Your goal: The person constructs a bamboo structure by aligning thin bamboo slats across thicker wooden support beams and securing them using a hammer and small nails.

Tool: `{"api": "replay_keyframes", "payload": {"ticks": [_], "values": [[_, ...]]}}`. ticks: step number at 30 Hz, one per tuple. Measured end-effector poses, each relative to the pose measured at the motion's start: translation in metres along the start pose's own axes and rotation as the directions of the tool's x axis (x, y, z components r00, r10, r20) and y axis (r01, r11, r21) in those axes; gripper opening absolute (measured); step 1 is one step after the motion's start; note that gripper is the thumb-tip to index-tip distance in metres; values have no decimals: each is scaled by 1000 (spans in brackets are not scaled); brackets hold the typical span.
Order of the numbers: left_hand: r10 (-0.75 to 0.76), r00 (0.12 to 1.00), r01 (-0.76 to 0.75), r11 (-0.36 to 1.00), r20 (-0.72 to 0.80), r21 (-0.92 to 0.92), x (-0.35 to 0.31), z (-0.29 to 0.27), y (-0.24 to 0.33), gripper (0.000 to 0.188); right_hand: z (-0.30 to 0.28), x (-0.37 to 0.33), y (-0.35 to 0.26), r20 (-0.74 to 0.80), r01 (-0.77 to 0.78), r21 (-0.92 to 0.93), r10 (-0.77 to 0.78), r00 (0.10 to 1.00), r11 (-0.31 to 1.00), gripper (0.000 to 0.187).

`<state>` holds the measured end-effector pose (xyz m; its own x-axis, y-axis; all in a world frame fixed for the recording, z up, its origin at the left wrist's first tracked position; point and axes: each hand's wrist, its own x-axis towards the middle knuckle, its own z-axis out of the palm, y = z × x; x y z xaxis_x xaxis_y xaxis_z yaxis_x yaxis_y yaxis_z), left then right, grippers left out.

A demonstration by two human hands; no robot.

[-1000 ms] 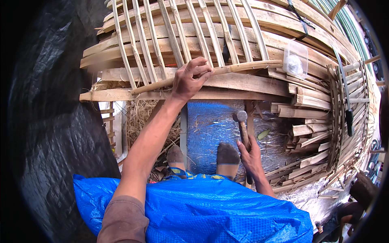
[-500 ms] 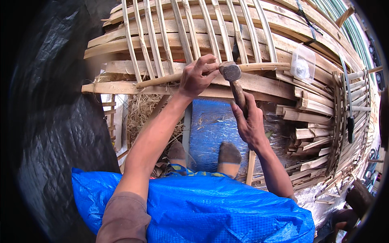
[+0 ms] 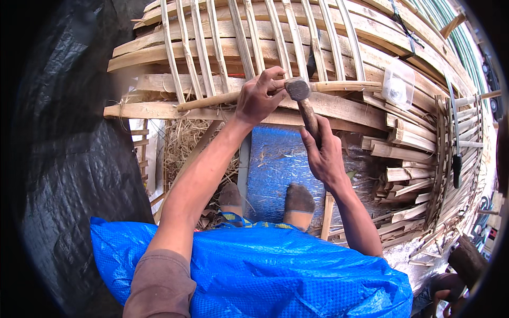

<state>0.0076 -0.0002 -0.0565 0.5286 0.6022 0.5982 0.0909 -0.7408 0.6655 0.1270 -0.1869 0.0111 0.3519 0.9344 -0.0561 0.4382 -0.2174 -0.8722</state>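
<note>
My right hand (image 3: pixel 327 153) is wrapped around the wooden handle of a hammer (image 3: pixel 297 89), whose dark metal head is raised close to my left fingertips. Against a rounded wooden rod (image 3: pixel 344 86), my left hand (image 3: pixel 260 96) has its thumb and forefinger pinched together. Whatever they pinch, if anything, is hidden beside the hammer head. The rod lies crosswise over the near ends of several thin wooden slats (image 3: pixel 218 50), which run away from me. Under it is a wider plank (image 3: pixel 143 111).
A clear plastic tub (image 3: pixel 398 87) sits right of the rod. Beyond it hangs a long blade with a black handle (image 3: pixel 457 170). Split wood strips (image 3: pixel 408 175) are stacked at right. A blue sheet (image 3: pixel 297 275) covers my lap; dark sheeting (image 3: pixel 79 175) lies left. Shavings (image 3: pixel 180 143) lie below the plank.
The hammer head has shifted slightly left and up, still next to my left fingers. My left hand keeps its pinch at the rod. The view has moved a little.
</note>
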Motion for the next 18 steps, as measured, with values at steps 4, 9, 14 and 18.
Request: {"api": "replay_keyframes", "payload": {"ticks": [4, 9, 14, 18], "values": [[54, 997, -54, 999, -52, -1, -2, 5, -6, 57, -1, -2, -6, -10, -8, -3, 8, 1000, 1000, 36], [-18, 1000, 17, 1000, -20, -21, -1, 3, -1, 48, 1, -1, 0, -56, 19, 14, -18, 998, 1000, 35], [16, 1000, -16, 1000, 17, 20, 1, 2, -1, 44, 2, -5, 7, -103, 6, 32, -3, 995, 999, 34], [72, 997, -74, 994, 26, 75, -2, 5, -6, 35, -5, -6, 25, -194, 20, 84, -3, 981, 996, 30]]}}
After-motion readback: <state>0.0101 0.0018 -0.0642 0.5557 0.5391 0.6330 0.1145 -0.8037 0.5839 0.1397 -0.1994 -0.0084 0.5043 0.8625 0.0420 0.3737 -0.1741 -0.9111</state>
